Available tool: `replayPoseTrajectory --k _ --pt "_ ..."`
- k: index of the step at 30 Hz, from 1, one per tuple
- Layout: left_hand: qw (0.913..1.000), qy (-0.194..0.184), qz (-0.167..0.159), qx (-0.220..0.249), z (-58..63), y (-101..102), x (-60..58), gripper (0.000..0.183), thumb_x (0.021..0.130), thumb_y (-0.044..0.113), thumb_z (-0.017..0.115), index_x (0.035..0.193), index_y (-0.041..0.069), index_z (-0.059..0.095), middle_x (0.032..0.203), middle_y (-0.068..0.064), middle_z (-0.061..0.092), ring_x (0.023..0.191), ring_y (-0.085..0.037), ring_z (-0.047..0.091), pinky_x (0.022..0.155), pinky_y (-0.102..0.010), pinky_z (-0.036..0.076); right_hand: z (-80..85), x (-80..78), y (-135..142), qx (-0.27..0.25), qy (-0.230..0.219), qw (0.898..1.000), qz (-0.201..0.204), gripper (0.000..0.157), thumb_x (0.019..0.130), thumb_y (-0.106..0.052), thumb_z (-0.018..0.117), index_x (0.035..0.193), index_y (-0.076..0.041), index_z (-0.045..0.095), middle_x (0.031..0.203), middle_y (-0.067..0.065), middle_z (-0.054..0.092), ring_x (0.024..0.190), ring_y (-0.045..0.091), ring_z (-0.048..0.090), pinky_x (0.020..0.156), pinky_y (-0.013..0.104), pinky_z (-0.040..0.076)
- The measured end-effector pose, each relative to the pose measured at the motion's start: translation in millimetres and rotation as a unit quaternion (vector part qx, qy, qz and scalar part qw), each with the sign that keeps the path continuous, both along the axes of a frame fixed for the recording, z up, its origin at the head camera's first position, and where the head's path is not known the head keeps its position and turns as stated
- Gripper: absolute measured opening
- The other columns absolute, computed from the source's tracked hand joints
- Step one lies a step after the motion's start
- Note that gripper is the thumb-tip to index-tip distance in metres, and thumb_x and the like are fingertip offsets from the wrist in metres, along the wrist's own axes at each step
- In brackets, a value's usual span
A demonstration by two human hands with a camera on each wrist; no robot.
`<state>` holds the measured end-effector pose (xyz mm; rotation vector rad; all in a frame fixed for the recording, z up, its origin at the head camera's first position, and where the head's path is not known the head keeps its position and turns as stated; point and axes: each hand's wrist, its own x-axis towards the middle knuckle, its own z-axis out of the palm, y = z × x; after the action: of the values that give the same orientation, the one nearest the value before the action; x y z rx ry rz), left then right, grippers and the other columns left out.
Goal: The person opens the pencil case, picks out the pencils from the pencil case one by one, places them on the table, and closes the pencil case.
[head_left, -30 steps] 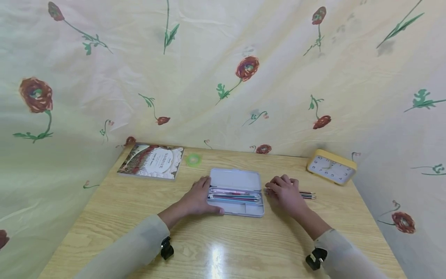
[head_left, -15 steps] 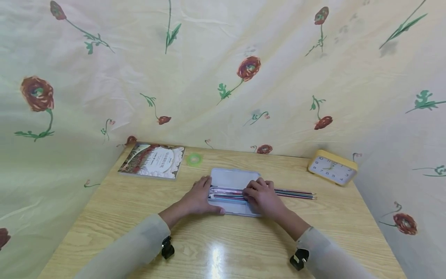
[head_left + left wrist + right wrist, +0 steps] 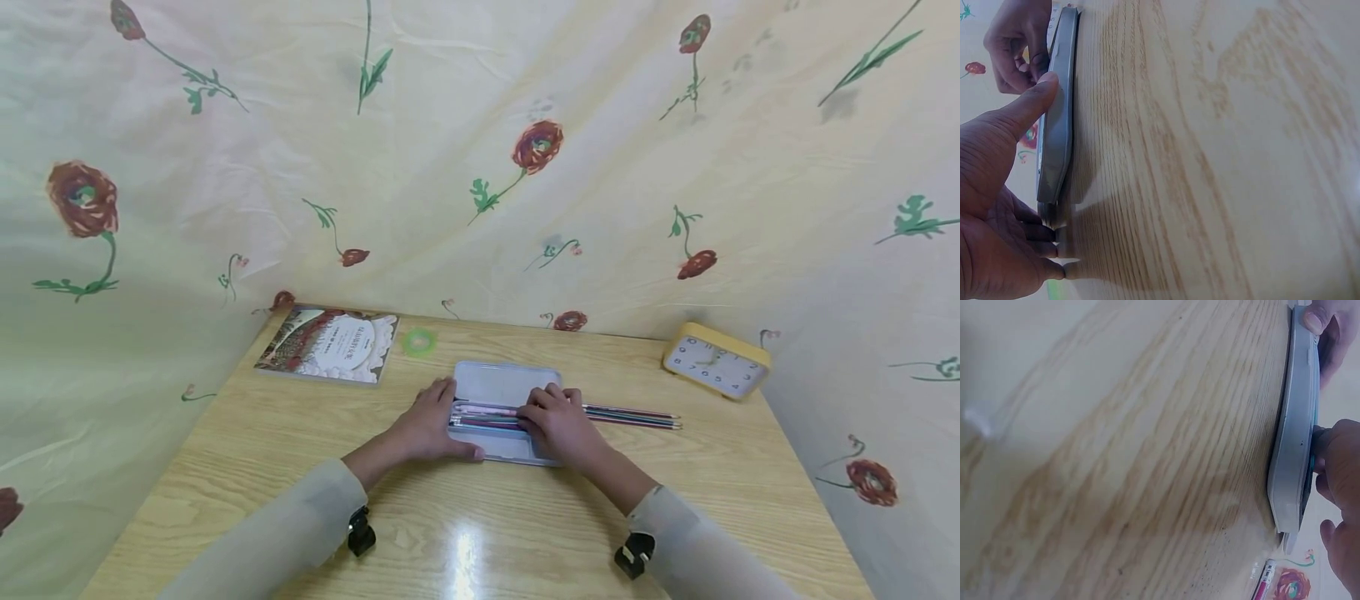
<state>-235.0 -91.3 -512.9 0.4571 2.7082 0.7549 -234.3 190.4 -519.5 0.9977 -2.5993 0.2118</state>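
A white tin pencil case (image 3: 506, 382) lies with its lid flipped back; pens and pencils (image 3: 487, 418) fill its rear compartment. My left hand (image 3: 429, 425) holds the left end, thumb on the front rim, fingers by the rear corner. In the left wrist view the thumb (image 3: 1038, 103) presses the case's edge. Over the right half, my right hand (image 3: 562, 425) has curled fingers reaching down among the pencils, hiding their right ends. The right wrist view shows these fingers (image 3: 1322, 444) dipping behind the case wall. Several more pencils (image 3: 637, 417) lie on the table to its right.
A book (image 3: 330, 343) lies at the back left, with a green ring-shaped roll (image 3: 418, 342) beside it. A yellow alarm clock (image 3: 716, 360) stands at the back right. Behind the wooden table (image 3: 420, 517) hangs a flowered curtain (image 3: 420, 167).
My right hand has moved left from the loose pencils on the table into the pencil case, shifting slightly further left lately. The left hand has stayed on the case.
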Motion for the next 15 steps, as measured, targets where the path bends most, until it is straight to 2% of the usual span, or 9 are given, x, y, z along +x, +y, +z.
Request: replayPoseTrajectory --k 8,15 --pt "1.0000 -0.005 0.003 0.003 0.1 -0.4 -0.2 0.141 0.080 0.073 0.090 0.176 0.000 0.017 0.185 -0.021 0.019 0.172 -0.044 0.018 0.137 -0.058 0.030 0.6 -1.7 -7.2 -0.004 -0.039 0.999 -0.010 0.010 0.098 -0.018 0.086 0.107 -0.014 0.085 0.101 0.002 0.068 0.093 0.022 0.055 0.087 0.057 0.053" --pt "1.0000 -0.003 -0.002 0.005 2.0 0.4 0.0 0.140 0.081 0.072 0.090 0.176 -0.001 0.017 0.184 -0.021 0.019 0.172 -0.044 0.018 0.137 -0.058 0.030 4.5 -2.9 -27.6 -0.001 -0.059 0.998 -0.005 0.010 0.101 -0.023 0.083 0.108 -0.017 0.085 0.101 -0.001 0.069 0.095 0.022 0.056 0.091 0.056 0.052"
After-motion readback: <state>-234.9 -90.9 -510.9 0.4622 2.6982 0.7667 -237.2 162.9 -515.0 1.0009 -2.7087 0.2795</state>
